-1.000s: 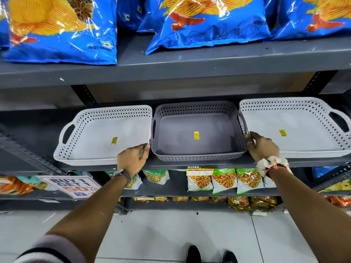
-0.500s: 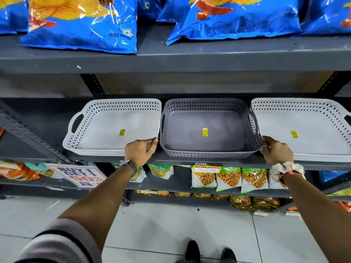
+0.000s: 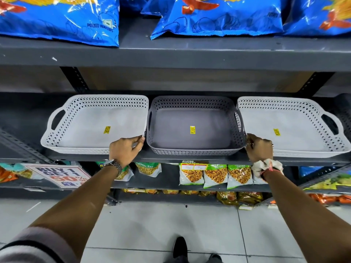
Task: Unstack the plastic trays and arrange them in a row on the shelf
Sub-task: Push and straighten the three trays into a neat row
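Three perforated plastic trays stand side by side on the grey middle shelf (image 3: 171, 158). A white tray (image 3: 106, 98) is on the left, a darker grey tray (image 3: 191, 100) is in the middle, and another white tray (image 3: 275, 101) is on the right. Each has a yellow sticker on its floor. My left hand (image 3: 126, 149) grips the front right corner of the left white tray, beside the grey tray. My right hand (image 3: 259, 149) grips the front left corner of the right white tray, touching the grey tray's corner.
Blue chip bags (image 3: 218, 16) lie on the shelf above. Snack packets (image 3: 214, 175) and a "Buy 1 Get 1" sign (image 3: 58, 175) fill the shelf below. A slanted metal brace (image 3: 19, 147) runs at the left. My shoes (image 3: 180, 247) stand on the tiled floor.
Both hands keep their hold on the inner front corners of the white trays. The trays stay in their row; mainly my view has shifted.
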Tool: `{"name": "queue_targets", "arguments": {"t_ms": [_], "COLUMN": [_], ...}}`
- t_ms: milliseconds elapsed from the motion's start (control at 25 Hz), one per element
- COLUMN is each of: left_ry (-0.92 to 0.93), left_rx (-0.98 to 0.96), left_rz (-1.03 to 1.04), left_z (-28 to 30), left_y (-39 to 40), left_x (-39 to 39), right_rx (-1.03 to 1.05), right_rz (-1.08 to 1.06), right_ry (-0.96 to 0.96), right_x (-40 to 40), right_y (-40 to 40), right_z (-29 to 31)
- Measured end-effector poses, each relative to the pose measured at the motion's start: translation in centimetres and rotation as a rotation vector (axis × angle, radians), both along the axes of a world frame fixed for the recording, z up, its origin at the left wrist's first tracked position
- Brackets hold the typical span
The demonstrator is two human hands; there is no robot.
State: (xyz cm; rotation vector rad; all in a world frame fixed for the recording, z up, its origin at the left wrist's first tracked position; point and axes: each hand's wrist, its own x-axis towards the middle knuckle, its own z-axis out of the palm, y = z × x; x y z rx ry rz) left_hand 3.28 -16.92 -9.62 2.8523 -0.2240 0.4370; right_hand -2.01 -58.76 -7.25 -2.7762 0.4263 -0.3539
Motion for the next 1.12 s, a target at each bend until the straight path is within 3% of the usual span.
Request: {"name": "queue_targets", "arguments": {"t_ms": [560,1120], "left_ry": [0.177,0.173], "left_rx": [0.073,0.079], "left_rz": [-0.022,0.014], "left_z": [1.6,2.2], "left_y": [-0.8,-3.9], "left_x": [-0.2,-2.1], "right_rx": [0.032,0.041], "right_rz": [0.017,0.097], "right_ry": [-0.01,0.002], "right_x": [0.2,0.2], "right_y": [-1.3,-2.2], "right_z": [-1.4,-1.1]}}
